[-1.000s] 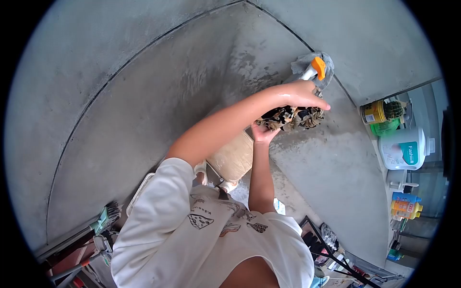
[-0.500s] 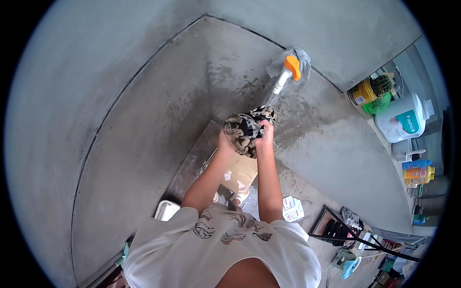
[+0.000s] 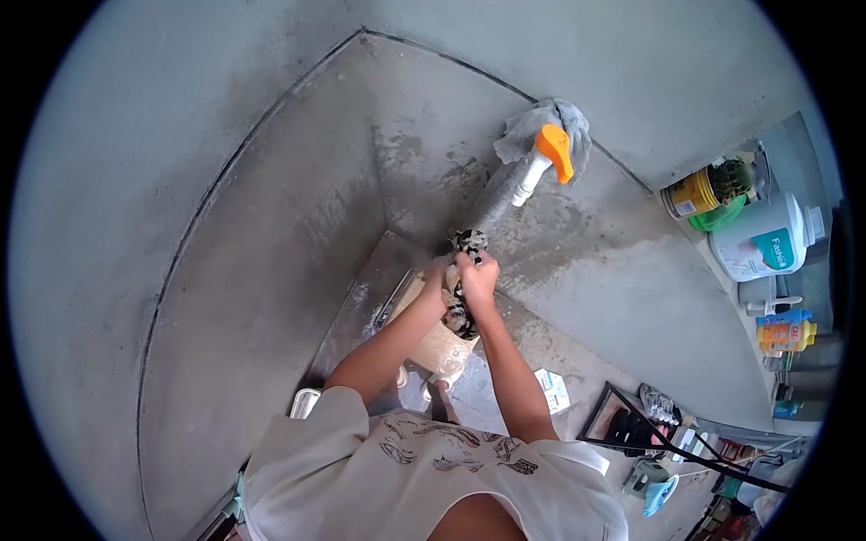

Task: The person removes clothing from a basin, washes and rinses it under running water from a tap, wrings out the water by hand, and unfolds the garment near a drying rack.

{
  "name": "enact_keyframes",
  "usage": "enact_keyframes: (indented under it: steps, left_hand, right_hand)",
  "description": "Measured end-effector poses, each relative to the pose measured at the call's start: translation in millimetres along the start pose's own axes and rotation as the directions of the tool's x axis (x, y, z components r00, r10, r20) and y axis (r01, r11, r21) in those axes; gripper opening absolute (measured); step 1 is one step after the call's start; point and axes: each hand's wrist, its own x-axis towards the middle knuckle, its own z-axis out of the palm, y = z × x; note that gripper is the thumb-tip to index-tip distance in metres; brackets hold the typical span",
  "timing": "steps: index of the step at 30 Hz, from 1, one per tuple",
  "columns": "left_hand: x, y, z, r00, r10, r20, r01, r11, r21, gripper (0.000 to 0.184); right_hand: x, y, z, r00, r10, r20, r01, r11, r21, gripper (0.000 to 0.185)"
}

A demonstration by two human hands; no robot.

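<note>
We log cool, soft, medium light; we can't pin its source. The white shirt (image 3: 424, 482) reads brightest; the grey wall (image 3: 311, 225) falls into shadow toward its corner. Heavy fisheye: long edges bow, corners go black, rim tinged blue. Left hand (image 3: 436, 286) and right hand (image 3: 479, 275) look slightly soft; orange tap handle (image 3: 555, 151) sharp, jug label (image 3: 774, 250) readable, far-right clutter (image 3: 740, 473) mushy.

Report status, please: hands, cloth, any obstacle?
Left hand and right hand gripping patterned cloth. Cloth bunched narrow. Orange tap handle beyond; nothing visible blocks hands.
</note>
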Motion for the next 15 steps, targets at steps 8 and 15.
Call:
enact_keyframes:
  steps: [8,15]
  left_hand:
    - [7,-11,-38,0.912,0.070,-0.405,0.066,0.947,0.313,0.031]
    - [-30,46,50,0.993,-0.081,-0.091,0.078,0.996,-0.036,0.040]
  right_hand:
    - [15,84,5,0.975,0.164,0.148,-0.177,0.981,0.077,0.048]
    - [-6,6,-55,0.992,-0.041,0.123,0.067,0.974,-0.216,0.082]
